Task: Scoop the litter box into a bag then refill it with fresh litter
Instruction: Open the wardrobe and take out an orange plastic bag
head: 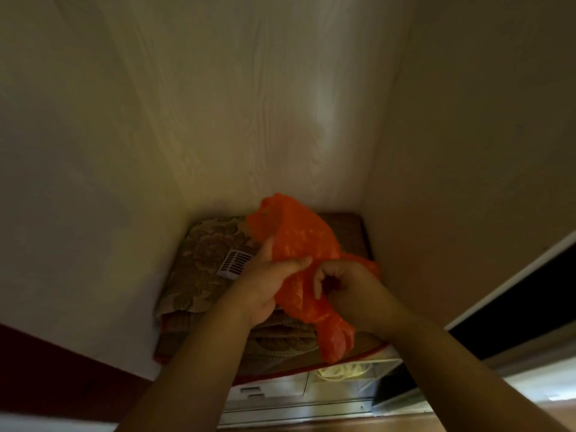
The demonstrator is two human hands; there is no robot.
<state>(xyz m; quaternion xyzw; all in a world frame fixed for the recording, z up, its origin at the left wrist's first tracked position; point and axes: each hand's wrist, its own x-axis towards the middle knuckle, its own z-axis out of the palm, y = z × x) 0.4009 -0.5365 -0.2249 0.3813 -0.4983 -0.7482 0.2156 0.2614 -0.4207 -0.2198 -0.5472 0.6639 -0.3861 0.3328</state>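
Note:
An orange plastic bag (pixel 299 244) is crumpled between both my hands, above a stack of folded cloth. My left hand (pixel 268 285) holds the bag's left side, thumb on top and fingers under the plastic. My right hand (pixel 339 285) pinches the bag with curled fingers. The bag's lower end hangs down twisted toward me. No litter box or scoop is in view.
Folded patterned blankets (pixel 199 263) with a white barcode label (pixel 233 265) fill a corner between pale wood-grain walls (pixel 249 120). Below them sits a clear plastic drawer unit (pixel 296 391). A dark-framed panel (pixel 514 307) runs along the right.

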